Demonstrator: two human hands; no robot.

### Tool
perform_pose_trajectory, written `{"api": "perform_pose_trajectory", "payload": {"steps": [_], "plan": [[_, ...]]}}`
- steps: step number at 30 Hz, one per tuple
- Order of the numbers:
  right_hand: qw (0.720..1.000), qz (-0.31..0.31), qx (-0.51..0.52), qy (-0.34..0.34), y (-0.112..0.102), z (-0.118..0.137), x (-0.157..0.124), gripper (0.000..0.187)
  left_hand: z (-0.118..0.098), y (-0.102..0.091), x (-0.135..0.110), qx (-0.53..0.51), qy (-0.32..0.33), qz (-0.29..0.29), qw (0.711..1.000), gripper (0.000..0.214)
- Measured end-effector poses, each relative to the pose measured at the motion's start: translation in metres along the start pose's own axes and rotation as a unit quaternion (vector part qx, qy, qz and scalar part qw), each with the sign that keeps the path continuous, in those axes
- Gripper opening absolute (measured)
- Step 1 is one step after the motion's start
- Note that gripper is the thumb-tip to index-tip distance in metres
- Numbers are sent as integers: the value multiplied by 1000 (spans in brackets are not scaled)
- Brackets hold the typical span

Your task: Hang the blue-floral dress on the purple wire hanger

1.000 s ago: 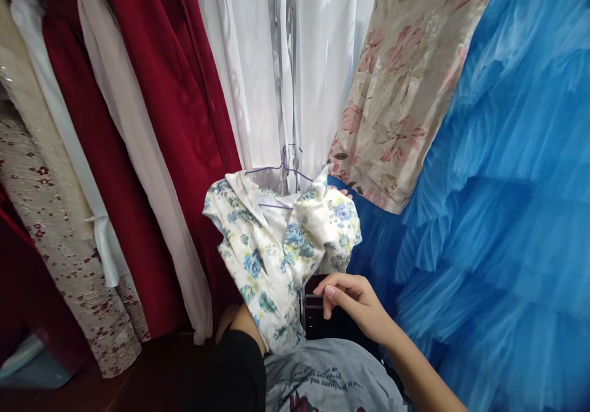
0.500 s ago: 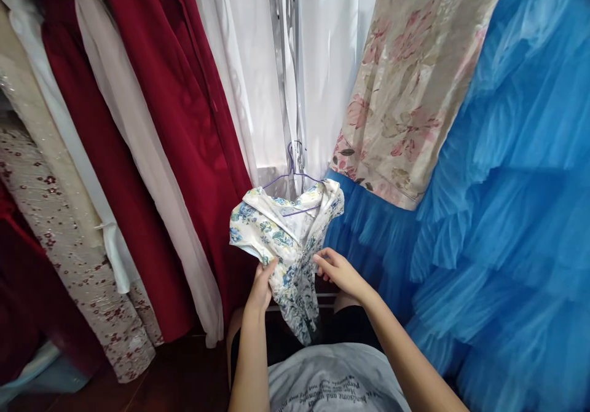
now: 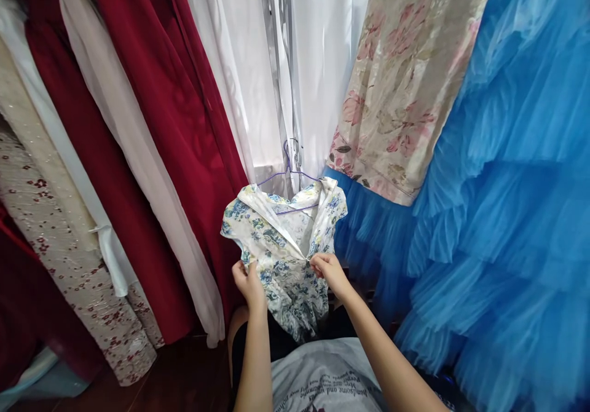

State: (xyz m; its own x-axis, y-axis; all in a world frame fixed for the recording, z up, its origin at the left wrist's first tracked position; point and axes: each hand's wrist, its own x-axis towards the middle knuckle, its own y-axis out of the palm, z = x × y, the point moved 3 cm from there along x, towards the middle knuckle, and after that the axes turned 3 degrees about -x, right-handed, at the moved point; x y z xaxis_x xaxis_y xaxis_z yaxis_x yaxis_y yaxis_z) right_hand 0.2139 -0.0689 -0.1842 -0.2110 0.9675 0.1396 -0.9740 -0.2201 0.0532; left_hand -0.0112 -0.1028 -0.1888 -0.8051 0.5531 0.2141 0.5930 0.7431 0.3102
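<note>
In front of my lap, a white floral dress (image 3: 281, 270) with blue and yellow flowers hangs on a thin purple hanger (image 3: 289, 165). Its V-shaped opening spreads wide below the collar. My left hand (image 3: 250, 284) grips the dress at its left side edge, below the armhole. With thumb and fingers pinched, my right hand (image 3: 328, 272) holds the dress at the bottom point of the opening. Whatever small part lies between those fingertips is hidden. The lower part of the dress bunches above my dark shorts.
Dark red dresses (image 3: 152, 123) and a beige sequined dress (image 3: 78, 277) hang on the left. White curtain-like fabric (image 3: 318, 61) is behind the hanger. To the right hang a beige floral garment (image 3: 401, 86) and a blue ruffled tulle dress (image 3: 507, 215). A light blue container (image 3: 59, 381) sits at lower left.
My left hand has moved left along the dress, and the bodice is spread wider and flatter. My right hand has come to the bottom of the opening and pinches there.
</note>
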Motion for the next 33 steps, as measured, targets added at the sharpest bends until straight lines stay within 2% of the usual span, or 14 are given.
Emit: {"api": "perform_pose_trajectory", "payload": {"steps": [2,3,4,6,8,10,12,15,20,26,29,33], "plan": [[1000,0,21,16,-1,4,-2,24,-5,-4,-10,34,82,-41,995,32],[999,2,33,27,1,6,-4,24,-8,-3,-20,51,117,-31,991,30],[998,5,43,38,3,7,-5,24,-10,2,-32,69,150,2,986,27],[997,15,58,58,7,9,-10,24,-9,19,-58,83,178,123,973,26],[996,25,60,69,10,12,-14,23,-1,38,-82,61,143,249,956,36],[996,34,51,69,11,16,-17,22,7,51,-97,39,98,311,944,43],[996,42,39,66,10,20,-19,21,11,56,-103,35,75,323,943,34],[996,51,27,62,12,24,-20,22,7,55,-100,43,85,327,940,21],[997,41,20,61,19,22,-18,33,-8,49,-95,64,130,331,932,16],[996,39,20,77,16,21,-22,33,-10,48,-93,64,140,326,933,14],[995,36,31,84,5,41,-12,29,-7,48,-93,83,141,331,929,12],[997,1,68,43,-6,102,36,22,-6,54,-97,90,123,373,916,9]]}}
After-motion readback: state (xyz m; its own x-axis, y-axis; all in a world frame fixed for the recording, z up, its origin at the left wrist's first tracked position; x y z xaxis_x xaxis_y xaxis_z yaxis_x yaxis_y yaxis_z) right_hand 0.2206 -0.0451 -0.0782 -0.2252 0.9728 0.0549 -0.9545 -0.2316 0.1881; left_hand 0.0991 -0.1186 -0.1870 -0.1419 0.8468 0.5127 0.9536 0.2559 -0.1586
